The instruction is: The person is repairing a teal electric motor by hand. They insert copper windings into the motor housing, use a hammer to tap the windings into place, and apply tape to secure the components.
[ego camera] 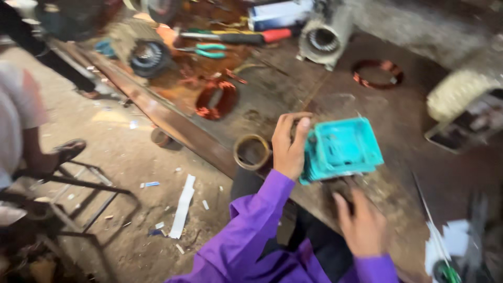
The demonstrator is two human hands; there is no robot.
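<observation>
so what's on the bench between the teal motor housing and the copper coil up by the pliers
In the head view, only bare, stained benchtop lies between the teal motor housing and the copper coil; the left hand grips the housing's near side.

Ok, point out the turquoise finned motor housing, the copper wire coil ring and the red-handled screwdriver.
turquoise finned motor housing point(343, 148), head view, flat top face.
copper wire coil ring point(216, 99), head view, right band of loop.
red-handled screwdriver point(276, 35), head view, red handle.

A: We've got our left hand point(289, 144) raised, fingers point(301, 128) curled round, thumb side up, purple sleeve running back near-left.

B: And our right hand point(361, 222)?

A: Nearer, lower right, back of the hand facing the camera, fingers point(343, 204) pointing far and bent inward. Purple cuff at that wrist too. Blurry, so its grip is unclear.
</observation>
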